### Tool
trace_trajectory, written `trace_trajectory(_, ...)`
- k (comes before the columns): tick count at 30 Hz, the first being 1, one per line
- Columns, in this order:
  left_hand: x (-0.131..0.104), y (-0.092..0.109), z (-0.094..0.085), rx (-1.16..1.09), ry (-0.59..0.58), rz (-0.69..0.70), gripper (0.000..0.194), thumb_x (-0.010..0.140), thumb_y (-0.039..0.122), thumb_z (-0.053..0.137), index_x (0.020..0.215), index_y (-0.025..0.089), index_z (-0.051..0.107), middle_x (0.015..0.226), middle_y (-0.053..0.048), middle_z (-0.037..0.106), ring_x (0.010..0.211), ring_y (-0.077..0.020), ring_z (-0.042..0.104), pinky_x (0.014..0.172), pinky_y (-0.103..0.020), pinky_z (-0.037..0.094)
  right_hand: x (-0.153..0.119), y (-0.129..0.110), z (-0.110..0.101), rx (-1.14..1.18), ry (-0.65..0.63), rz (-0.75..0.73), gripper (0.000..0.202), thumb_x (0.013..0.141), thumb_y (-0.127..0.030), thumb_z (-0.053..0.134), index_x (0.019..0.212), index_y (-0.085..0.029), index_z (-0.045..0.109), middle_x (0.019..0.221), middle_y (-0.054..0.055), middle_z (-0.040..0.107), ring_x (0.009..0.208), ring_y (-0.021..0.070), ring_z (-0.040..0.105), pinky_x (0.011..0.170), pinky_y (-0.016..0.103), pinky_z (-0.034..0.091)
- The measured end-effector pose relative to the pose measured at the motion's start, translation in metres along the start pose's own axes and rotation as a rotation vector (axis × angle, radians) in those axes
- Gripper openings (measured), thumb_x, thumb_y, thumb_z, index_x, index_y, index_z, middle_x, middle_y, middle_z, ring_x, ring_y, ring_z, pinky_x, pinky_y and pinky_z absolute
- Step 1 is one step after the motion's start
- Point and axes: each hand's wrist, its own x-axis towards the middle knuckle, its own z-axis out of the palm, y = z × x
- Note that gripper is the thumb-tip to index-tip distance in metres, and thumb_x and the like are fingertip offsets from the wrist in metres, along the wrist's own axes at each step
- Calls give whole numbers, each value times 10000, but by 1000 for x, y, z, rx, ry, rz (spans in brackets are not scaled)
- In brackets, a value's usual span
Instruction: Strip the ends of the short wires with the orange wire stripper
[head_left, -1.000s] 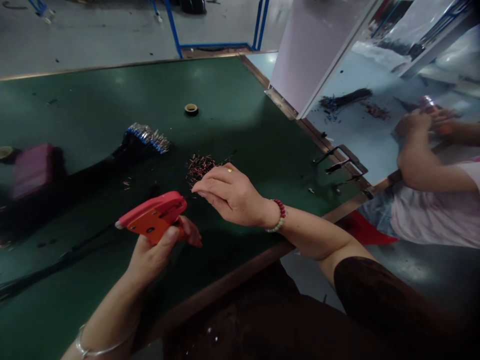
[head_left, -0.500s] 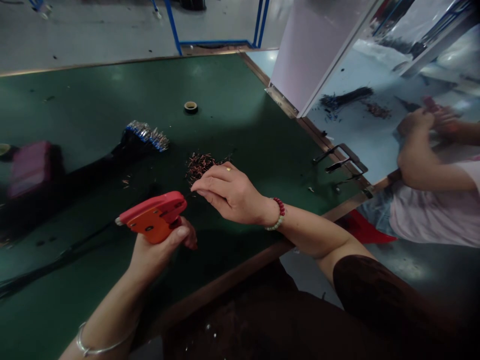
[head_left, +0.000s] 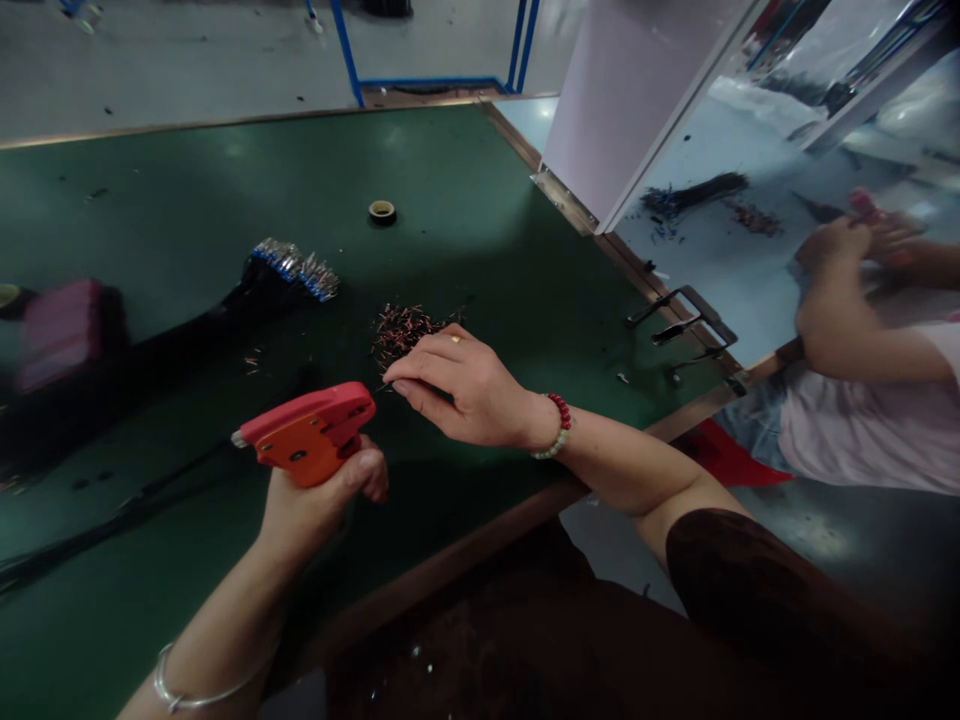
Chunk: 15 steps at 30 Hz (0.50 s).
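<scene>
My left hand (head_left: pixel 322 495) is wrapped round the handles of a red and orange wire stripper (head_left: pixel 307 430), its jaws turned toward my right hand. My right hand (head_left: pixel 469 385) pinches a thin dark wire (head_left: pixel 380 387) between thumb and fingertips. That wire spans the short gap to the jaws; whether its tip is inside them is hard to see. Just beyond my right fingers lies a heap of copper-coloured scraps (head_left: pixel 401 332). A bundle of black wires (head_left: pixel 225 310) with blue and silver ends lies farther left, and more dark wires (head_left: pixel 90 535) trail left behind the stripper.
On the green table (head_left: pixel 450 150) sit a roll of tape (head_left: pixel 382 212) and a pink box (head_left: pixel 61 335). A black metal bracket (head_left: pixel 686 320) is at the right edge, near a white panel (head_left: pixel 637 90). A co-worker's hands (head_left: pixel 855 240) are busy at the adjoining table.
My left fingers have shifted slightly at the handles, and a little more dark wire shows between the jaws and my right fingertips. Otherwise both hands stay nearly where they were.
</scene>
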Motion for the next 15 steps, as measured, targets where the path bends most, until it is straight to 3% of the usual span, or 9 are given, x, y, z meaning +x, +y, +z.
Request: trace_trajectory(15, -3, -3, 5, -27, 80, -52, 389, 857, 398, 803, 604, 207, 577, 495, 24, 536, 460, -156, 560, 465, -302, 527, -1, 1, 1, -8, -34, 12, 229, 1101, -256, 484, 1083, -156, 690, 957, 59, 760, 884, 153, 689, 882, 324, 471)
